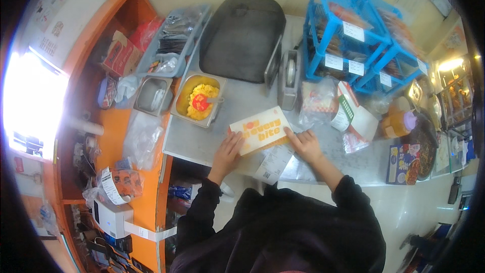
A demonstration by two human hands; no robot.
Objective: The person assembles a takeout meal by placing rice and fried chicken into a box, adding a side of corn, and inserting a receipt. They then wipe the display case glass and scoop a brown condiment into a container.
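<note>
A flat white cardboard food box [260, 127] with orange lettering lies tilted between my hands, close to the near edge of the steel counter. My left hand [228, 153] grips its left end, fingers over the top face. At the opposite end, my right hand [305, 146] grips the near right corner with the index finger stretched along the edge. Just below the box a printed paper slip [273, 165] hangs toward the counter's edge. Whether the slip is fixed to the box, I cannot tell.
A steel pan [178, 108] of yellow food with a red scoop stands left. Behind is a dark lidded appliance [240, 38]. Blue stacked baskets [323, 45] rise at the back right. Nearer right are a sauce bottle [395, 124] and a printed carton [402, 164]. A receipt printer [112, 218] sits lower left.
</note>
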